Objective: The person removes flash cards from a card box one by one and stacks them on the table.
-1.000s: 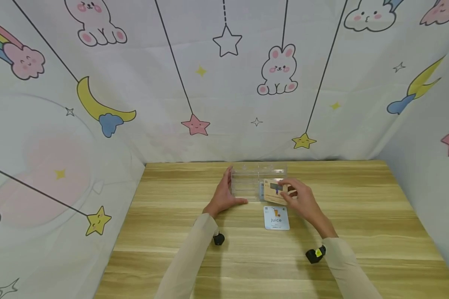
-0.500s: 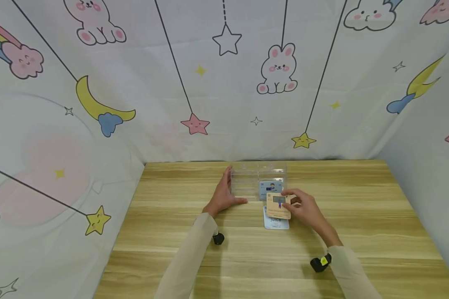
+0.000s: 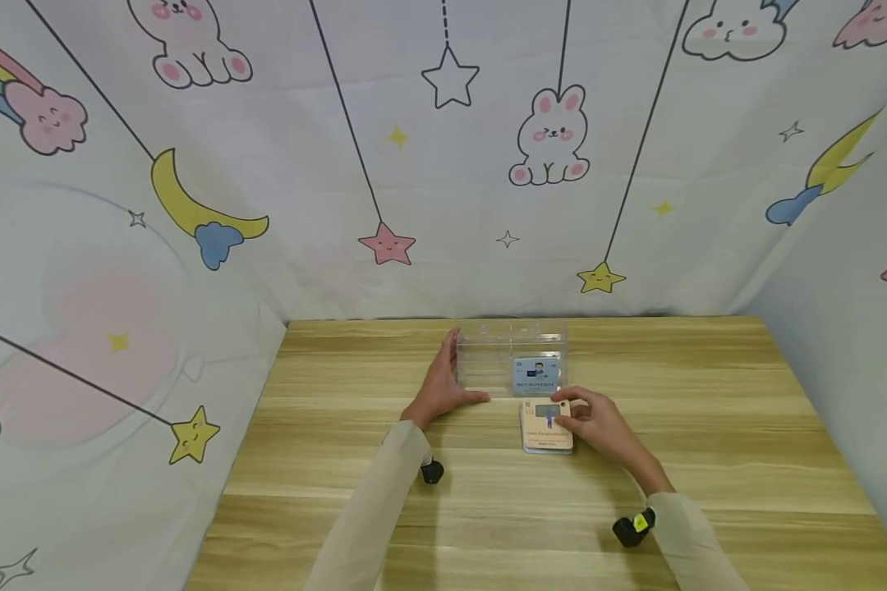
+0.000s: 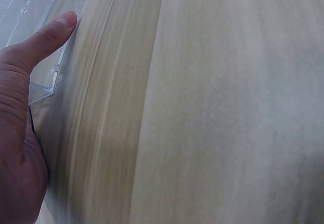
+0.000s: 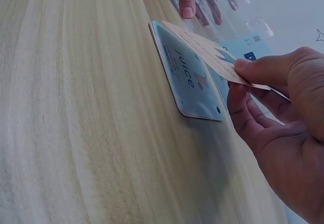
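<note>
My right hand (image 3: pixel 600 423) pinches a peach-coloured flash card (image 3: pixel 540 428) between thumb and fingers, near the card's right edge. In the right wrist view that card is tilted, low over a light-blue card printed "juice" (image 5: pixel 177 64), which lies on a small stack on the table. Behind them stands a clear plastic box (image 3: pixel 484 379) with two compartments. A blue "accountant" card (image 3: pixel 535 377) sits in its right compartment; the left one shows no cards. My left hand (image 3: pixel 440 387) grips the box's left end, thumb along the front edge, other fingers partly hidden behind the side.
The wooden table (image 3: pixel 325 460) extends to both sides and in front of the box. A white cartoon-print curtain (image 3: pixel 458 189) hangs behind the table's back edge, close behind the box, and along both sides.
My right hand has drawn the peach card out of the box's right compartment toward me and down over the juice card. The accountant card is now uncovered. My left hand stays put.
</note>
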Action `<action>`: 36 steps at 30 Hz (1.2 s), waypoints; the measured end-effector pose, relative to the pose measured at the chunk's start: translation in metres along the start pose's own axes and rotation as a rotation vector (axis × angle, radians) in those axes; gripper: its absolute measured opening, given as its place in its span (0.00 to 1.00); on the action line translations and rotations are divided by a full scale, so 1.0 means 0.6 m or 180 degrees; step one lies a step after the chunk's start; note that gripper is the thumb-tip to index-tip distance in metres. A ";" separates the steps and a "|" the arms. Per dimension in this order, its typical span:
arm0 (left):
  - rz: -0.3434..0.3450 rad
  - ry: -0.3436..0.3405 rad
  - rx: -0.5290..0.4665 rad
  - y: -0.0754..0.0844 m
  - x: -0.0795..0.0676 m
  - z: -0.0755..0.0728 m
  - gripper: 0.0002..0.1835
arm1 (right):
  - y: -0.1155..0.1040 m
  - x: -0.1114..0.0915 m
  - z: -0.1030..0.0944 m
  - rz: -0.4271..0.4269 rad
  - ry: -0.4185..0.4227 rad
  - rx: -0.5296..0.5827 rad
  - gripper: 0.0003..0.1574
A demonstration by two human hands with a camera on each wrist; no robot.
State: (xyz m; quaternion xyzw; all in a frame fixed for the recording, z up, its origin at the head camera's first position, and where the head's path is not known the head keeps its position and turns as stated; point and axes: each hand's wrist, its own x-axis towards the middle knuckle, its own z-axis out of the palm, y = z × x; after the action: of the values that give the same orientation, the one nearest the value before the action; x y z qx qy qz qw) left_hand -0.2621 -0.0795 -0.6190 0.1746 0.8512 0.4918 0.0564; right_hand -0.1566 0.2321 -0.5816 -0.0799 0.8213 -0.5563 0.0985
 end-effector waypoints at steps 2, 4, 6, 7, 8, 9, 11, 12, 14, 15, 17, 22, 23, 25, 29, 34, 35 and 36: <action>0.0006 0.0009 -0.0008 0.000 0.001 0.000 0.77 | 0.004 0.001 0.001 0.0035 -0.0038 0.0039 0.22; 0.0011 0.0019 -0.0010 -0.001 0.001 0.001 0.77 | 0.007 0.001 0.002 0.0078 -0.0065 0.0078 0.23; 0.0006 0.0028 -0.0017 -0.002 0.002 0.001 0.77 | 0.010 0.002 0.003 0.0112 -0.0081 0.0123 0.23; 0.0005 0.0031 -0.0018 -0.002 0.002 0.002 0.77 | 0.012 0.002 0.003 0.0127 -0.0087 0.0136 0.23; 0.0003 0.0034 -0.0020 -0.002 0.002 0.002 0.77 | 0.012 0.003 0.003 0.0142 -0.0091 0.0147 0.23; 0.0005 0.0039 -0.0018 -0.003 0.003 0.002 0.77 | 0.014 0.004 0.003 0.0150 -0.0097 0.0143 0.23; -0.0007 0.0039 -0.0011 -0.003 0.003 0.003 0.77 | 0.015 0.005 0.002 0.0128 -0.0100 0.0081 0.23; -0.0017 0.0038 -0.0008 -0.003 0.003 0.003 0.77 | 0.015 0.005 0.002 0.0110 -0.0099 0.0024 0.23; -0.0032 0.0037 0.0009 -0.003 0.003 0.003 0.77 | 0.016 0.006 0.002 0.0074 -0.0090 -0.0141 0.22; -0.0030 0.0039 0.0016 -0.003 0.004 0.003 0.76 | 0.016 0.007 0.002 0.0050 -0.0081 -0.0216 0.22; -0.0036 0.0044 0.0022 -0.003 0.004 0.004 0.76 | 0.016 0.007 0.002 -0.0015 -0.0054 -0.0335 0.22; -0.0029 0.0051 0.0006 -0.004 0.005 0.004 0.76 | 0.015 0.009 0.005 -0.0148 -0.0003 -0.0536 0.24; -0.0025 0.0048 0.0007 -0.004 0.005 0.004 0.76 | 0.015 0.009 0.005 -0.0177 0.0004 -0.0606 0.24; -0.0030 0.0044 0.0009 -0.003 0.005 0.004 0.76 | 0.015 0.011 0.006 -0.0228 0.0036 -0.0777 0.25; -0.0029 0.0040 0.0014 -0.003 0.006 0.004 0.77 | 0.015 0.013 0.008 -0.0360 0.0116 -0.1185 0.25; -0.0017 0.0056 -0.0006 -0.004 0.008 0.005 0.77 | 0.018 0.013 0.009 -0.0460 0.0121 -0.1388 0.25; -0.0014 0.0062 -0.0007 -0.004 0.008 0.005 0.77 | 0.018 0.013 0.009 -0.0479 0.0122 -0.1388 0.25; -0.0011 0.0067 -0.0007 -0.004 0.008 0.005 0.77 | 0.019 0.013 0.009 -0.0505 0.0123 -0.1398 0.25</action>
State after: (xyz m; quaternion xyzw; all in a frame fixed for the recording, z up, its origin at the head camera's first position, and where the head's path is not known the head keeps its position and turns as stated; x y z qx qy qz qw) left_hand -0.2666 -0.0764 -0.6222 0.1679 0.8515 0.4944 0.0485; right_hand -0.1631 0.2295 -0.5947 -0.1531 0.9154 -0.3717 0.0190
